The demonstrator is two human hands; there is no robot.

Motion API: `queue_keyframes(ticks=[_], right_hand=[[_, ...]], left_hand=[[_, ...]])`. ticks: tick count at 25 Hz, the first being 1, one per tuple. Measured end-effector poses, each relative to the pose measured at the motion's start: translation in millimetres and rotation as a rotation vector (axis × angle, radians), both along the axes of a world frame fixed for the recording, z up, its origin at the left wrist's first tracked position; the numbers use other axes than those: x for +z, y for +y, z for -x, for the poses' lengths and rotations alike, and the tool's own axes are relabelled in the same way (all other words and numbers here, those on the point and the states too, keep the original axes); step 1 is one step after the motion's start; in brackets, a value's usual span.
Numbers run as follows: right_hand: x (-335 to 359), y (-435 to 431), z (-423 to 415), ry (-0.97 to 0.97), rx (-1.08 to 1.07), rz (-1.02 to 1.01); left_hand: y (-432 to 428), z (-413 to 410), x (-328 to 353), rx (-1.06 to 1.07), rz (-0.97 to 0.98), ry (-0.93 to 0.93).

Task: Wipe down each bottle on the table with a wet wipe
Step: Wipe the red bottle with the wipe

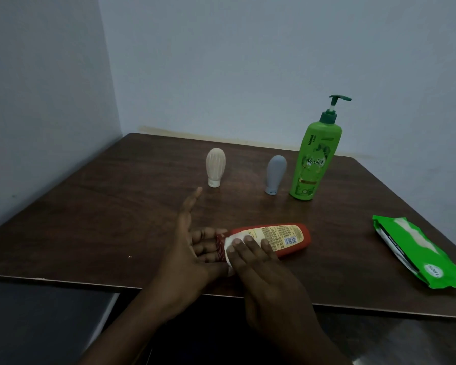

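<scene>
Wipe [238,237] pressed on red bottle [284,239] by right hand [266,283]; left hand [192,248] beneath.

Left hand [195,248] palm-up, right hand [261,275] palm-down.

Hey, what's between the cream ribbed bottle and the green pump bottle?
A small grey bottle, standing on its cap, nearer the green pump bottle than the cream ribbed bottle. Head view.

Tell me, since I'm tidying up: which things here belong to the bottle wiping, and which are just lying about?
Job: red plastic bottle lying on its side; white wet wipe; tall green pump bottle; grey squeeze bottle; cream ribbed squeeze bottle; green pack of wipes.
Lying about: nothing loose, only the dark wooden table.
</scene>
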State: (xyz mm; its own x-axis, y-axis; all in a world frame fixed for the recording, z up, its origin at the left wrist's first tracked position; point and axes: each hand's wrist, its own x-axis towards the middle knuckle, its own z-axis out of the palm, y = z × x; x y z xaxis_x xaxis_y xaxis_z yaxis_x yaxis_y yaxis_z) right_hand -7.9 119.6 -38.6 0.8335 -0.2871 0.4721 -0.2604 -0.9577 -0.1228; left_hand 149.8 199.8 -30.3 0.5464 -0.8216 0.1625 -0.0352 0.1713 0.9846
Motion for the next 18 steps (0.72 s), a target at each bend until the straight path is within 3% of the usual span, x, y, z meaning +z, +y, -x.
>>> queue_keyframes(ticks=[3,9,15,18], right_hand=[[1,-3,-8,-0.004,-0.019,0.021],[20,-5,-44,0.028,-0.08,-0.122],[-4,13,-5,-0.036,-0.006,-0.01],[13,0,-16,0.032,-0.108,0.014]], left_hand=[[1,3,2,-0.012,0.01,-0.005],[1,2,3,0.02,0.066,0.048],[2,2,4,0.017,0.009,-0.014],[3,2,2,0.038,0.009,0.01]])
